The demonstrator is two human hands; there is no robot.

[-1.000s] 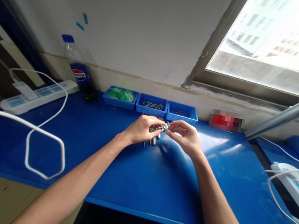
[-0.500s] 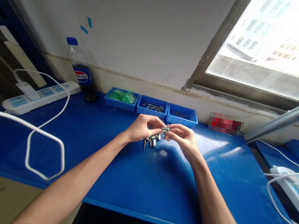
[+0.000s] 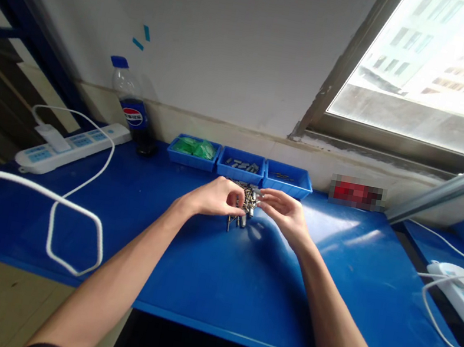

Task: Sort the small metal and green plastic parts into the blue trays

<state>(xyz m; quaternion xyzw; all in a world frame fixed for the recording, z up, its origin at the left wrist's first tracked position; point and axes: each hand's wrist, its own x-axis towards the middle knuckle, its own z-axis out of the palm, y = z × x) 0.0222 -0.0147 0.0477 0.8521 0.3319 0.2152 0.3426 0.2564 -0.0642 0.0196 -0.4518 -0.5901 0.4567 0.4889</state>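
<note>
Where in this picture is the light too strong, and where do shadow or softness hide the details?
Head view: the window is washed out nearly white; head view: glare streaks the blue tabletop right of the right hand, while shadow darkens it below that hand; head view: the metal parts look small and soft, hard to tell apart.

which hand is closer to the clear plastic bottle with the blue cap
Left. The left hand is to the right of the blue-capped clear plastic bottle; the right hand is farther off to that side.
</note>
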